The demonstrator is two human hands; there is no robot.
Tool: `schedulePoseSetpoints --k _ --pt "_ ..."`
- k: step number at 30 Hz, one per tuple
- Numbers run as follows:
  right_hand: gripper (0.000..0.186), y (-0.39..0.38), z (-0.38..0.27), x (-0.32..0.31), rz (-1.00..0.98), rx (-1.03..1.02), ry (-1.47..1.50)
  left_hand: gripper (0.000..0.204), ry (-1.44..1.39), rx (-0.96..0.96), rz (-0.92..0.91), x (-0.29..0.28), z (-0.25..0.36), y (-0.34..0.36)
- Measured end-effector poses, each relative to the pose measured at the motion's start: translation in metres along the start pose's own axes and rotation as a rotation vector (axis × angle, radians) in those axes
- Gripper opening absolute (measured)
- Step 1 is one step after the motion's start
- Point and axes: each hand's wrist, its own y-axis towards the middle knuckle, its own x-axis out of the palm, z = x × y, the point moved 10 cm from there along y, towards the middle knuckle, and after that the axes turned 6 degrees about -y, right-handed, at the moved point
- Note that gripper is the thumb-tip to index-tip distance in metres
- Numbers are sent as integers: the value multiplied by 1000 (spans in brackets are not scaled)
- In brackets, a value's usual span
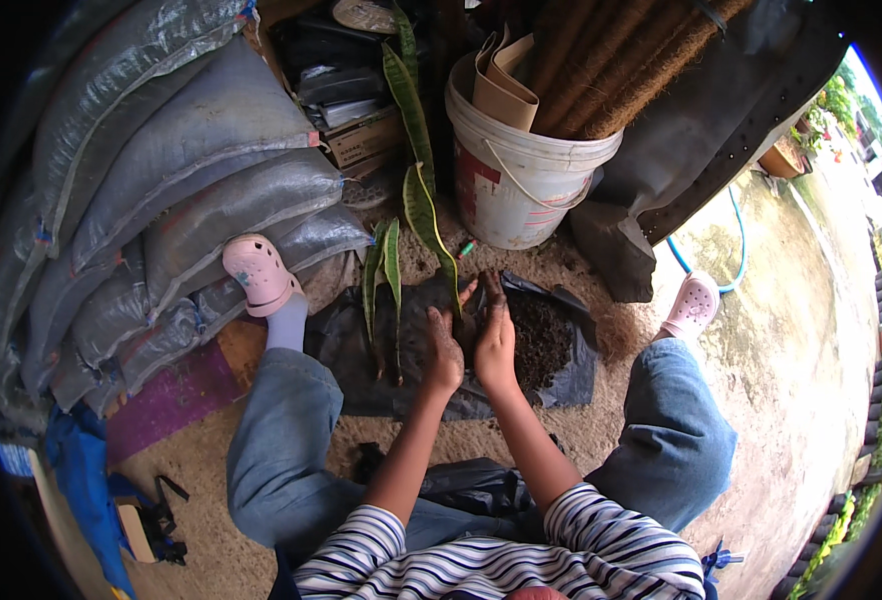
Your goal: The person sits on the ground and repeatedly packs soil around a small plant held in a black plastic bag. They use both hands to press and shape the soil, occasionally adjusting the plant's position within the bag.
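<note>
A tall snake plant leaf (423,215) with yellow edges rises from between my hands; its lower end meets dark material there that I cannot make out. My left hand (445,350) is on the left of that base, my right hand (495,345) on the right. Both are soiled, palms turned toward each other, fingers stretched forward around the base. Just to the right, a heap of dark soil (541,345) lies on a black plastic sheet (361,395). Two cut snake plant leaves (392,265) lie on the sheet to the left.
A white bucket (521,215) holding brown fibre-covered poles (626,85) stands beyond the soil. Filled grey sacks (231,205) are stacked at the left, by my pink clog (259,270). A blue hose (739,240) curves over the concrete at the right. A small green-tipped object (466,248) lies before the bucket.
</note>
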Motion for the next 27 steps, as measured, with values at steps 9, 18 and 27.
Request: schedulePoseSetpoints --k 9,18,27 --pt "55 -8 11 34 -183 129 161 79 -350 -142 226 -17 -2 -6" --pt "59 3 20 -9 110 156 178 77 -89 -174 234 -8 -17 -19" --pt "58 -17 9 44 -276 221 300 74 -175 -132 262 -34 -16 2"
